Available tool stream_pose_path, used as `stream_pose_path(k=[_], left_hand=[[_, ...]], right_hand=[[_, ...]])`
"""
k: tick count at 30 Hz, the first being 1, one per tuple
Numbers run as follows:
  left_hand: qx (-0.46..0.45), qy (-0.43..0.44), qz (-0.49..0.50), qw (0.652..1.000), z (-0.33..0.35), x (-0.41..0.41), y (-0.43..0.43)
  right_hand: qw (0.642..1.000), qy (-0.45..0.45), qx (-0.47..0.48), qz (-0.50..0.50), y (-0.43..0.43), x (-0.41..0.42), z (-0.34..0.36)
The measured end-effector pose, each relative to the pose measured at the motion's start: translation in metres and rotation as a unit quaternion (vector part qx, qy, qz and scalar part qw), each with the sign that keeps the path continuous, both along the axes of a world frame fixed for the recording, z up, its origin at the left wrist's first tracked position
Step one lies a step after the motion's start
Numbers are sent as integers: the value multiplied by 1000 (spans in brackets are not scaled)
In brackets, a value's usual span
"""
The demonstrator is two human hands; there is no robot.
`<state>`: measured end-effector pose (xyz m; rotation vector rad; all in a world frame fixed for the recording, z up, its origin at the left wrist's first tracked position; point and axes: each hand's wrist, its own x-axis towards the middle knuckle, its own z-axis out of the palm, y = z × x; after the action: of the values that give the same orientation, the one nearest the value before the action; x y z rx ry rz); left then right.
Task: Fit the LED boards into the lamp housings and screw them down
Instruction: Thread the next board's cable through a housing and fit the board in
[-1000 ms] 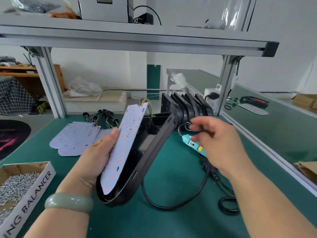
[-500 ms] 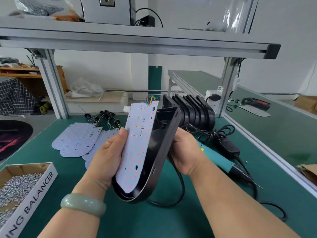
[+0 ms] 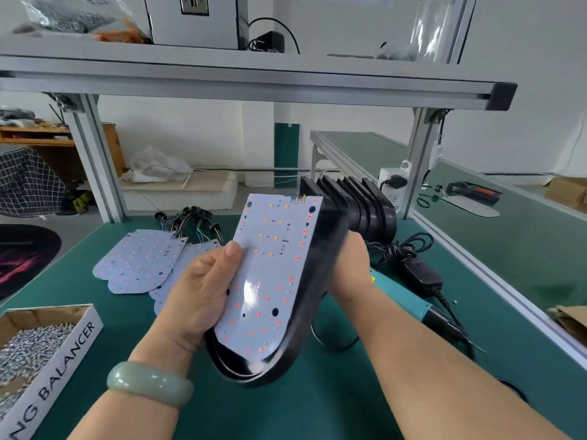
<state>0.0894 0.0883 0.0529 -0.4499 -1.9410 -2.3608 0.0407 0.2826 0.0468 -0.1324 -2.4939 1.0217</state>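
I hold a black lamp housing tilted up over the green bench, with a white LED board lying in its open face. My left hand grips the housing's left edge, thumb pressed on the board. My right hand grips the housing from behind on its right side; its fingers are hidden. Loose LED boards with wire harnesses lie at the back left. A stack of black housings stands upright behind. A teal electric screwdriver lies on the bench to the right.
An open cardboard box of screws sits at the front left. Black cables and a power adapter trail right of the housing. Aluminium shelf posts stand at both back corners, and a socket strip hangs on the right post.
My right hand let go of the screwdriver, which now lies on the bench, and took hold of the housing's back. The housing and board have turned so the board faces me more.
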Motion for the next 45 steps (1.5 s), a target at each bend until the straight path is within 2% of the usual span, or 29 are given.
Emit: stream_pose_path(k=[2,4,6,8,10,12,15,16,18,21,25,27,29,31,33,35,37,40,45], left_hand=[[0,-4,-11,1000,0,-1,0],[-16,-16,-26,999,-1,-3,0],[-44,-16,-20,999,-3,-5,0],[-83,1,12,997,-7,-8,0],[-131,31,82,988,-10,-11,1],[-176,50,151,971,-14,-15,3],[-197,90,187,958,-19,-18,7],[-210,113,189,952,-19,-16,9],[-234,149,178,944,-18,-11,15],[-257,217,195,921,-16,-4,22],[-198,262,240,913,-11,5,30],[-105,259,223,934,-8,6,31],[-28,218,193,956,-2,5,26],[-62,173,157,970,3,4,25],[-96,157,154,971,0,-2,25],[-64,122,179,974,2,-4,24],[-46,110,161,980,3,-3,21],[-87,102,143,981,4,0,21],[-72,99,168,978,10,3,27]], right_hand=[[997,-39,49,-42,-2,8,7],[995,-39,72,-48,4,4,3],[1000,-26,-6,-12,6,2,-2],[987,16,-155,26,1,7,4],[956,89,-277,23,-4,16,13],[923,95,-371,27,-4,30,21],[912,-11,-397,105,-13,45,21],[911,-14,-394,121,-16,46,18],[901,32,-421,103,-19,48,12],[866,85,-480,110,-19,50,8],[858,159,-473,120,-25,53,12],[843,183,-495,99,-24,52,13],[833,182,-515,82,-22,54,13],[856,178,-476,91,-21,57,9],[872,174,-436,137,-23,61,6],[872,159,-425,184,-25,63,3],[875,152,-417,194,-23,63,2],[877,157,-412,191,-20,61,3],[863,134,-425,237,-17,62,3]])
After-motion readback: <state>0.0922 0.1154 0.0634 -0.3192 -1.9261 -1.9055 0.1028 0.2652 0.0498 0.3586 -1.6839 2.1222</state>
